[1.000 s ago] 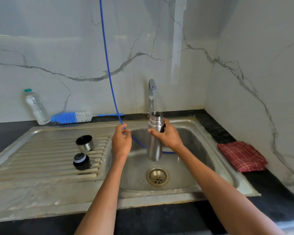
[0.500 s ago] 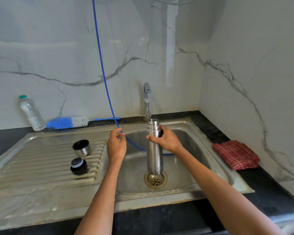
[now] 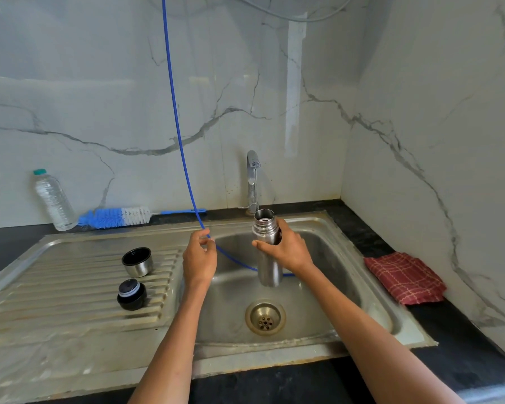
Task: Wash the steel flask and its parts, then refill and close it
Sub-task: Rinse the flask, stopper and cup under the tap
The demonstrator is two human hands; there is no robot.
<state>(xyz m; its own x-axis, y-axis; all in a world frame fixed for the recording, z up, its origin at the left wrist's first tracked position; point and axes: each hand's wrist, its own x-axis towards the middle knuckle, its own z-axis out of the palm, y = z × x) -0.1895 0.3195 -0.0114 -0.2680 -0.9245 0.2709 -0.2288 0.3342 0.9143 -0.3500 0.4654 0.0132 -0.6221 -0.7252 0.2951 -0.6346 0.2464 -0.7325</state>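
Flask interior too dark to tell contents; blue hose cut off at top, far end hidden behind flask. Right hand grips open steel flask upright over sink basin (below tap). Left hand pinches hose. Cup and stopper on drainboard; marble walls, black counter.

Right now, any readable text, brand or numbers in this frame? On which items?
None can be read.
Tap: a small dark mark near the top of the spout, too blurred to read.
Plastic bottle: no label text shows.
Steel flask, held by the right hand: bare metal, no marking shows.
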